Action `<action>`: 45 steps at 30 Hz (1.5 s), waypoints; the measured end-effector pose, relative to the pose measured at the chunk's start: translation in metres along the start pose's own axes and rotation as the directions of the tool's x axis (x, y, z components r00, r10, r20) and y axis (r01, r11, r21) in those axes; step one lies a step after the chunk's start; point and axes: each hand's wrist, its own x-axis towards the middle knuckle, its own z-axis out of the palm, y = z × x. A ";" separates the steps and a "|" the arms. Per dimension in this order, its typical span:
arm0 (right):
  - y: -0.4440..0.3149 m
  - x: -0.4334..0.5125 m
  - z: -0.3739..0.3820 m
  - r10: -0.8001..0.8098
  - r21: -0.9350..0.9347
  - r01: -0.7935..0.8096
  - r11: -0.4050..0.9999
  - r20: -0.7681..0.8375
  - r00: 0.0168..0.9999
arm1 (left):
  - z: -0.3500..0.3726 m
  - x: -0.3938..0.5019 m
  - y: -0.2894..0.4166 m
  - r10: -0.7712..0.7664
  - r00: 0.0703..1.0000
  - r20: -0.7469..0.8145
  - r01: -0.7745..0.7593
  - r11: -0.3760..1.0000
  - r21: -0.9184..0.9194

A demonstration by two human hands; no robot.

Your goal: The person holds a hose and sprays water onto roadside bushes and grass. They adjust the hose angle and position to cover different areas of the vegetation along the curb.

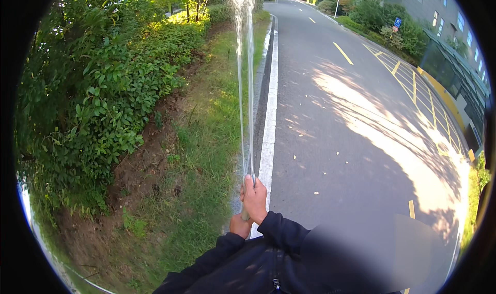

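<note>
My right hand (255, 197) is wrapped around the end of a hose (245, 215), its thumb at the opening. Below and slightly to the left, my left hand (240, 226) grips the same hose; its fingers are partly hidden by my right hand and wrist. Two thin streams of water (250, 100) leave the hose end and rise up the picture, breaking into bright spray (244, 3) near the top. Both sleeves are dark. Where the hose runs below my hands is hidden.
A grass strip (209, 170) and leafy shrubs (112, 96) lie left. A pale curb (269, 139) borders the asphalt road (310, 170) on the right. Beyond are yellow road markings (414, 88), a glass-roofed structure (453, 69), a parking sign (397, 22) and a building (430, 7).
</note>
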 end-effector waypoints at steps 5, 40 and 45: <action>-0.002 -0.001 0.008 0.008 0.033 -0.009 0.999 0.006 1.000 | -0.003 0.004 -0.015 -0.013 1.000 -0.010 0.013 1.000 0.005; 0.000 0.002 0.005 0.010 -0.049 -0.009 0.999 0.020 1.000 | -0.011 0.008 -0.010 -0.062 0.992 0.109 0.053 0.995 0.086; 0.000 0.001 0.006 0.007 -0.056 -0.009 0.998 -0.025 1.000 | -0.013 0.006 -0.002 -0.101 0.982 0.157 0.089 0.993 0.084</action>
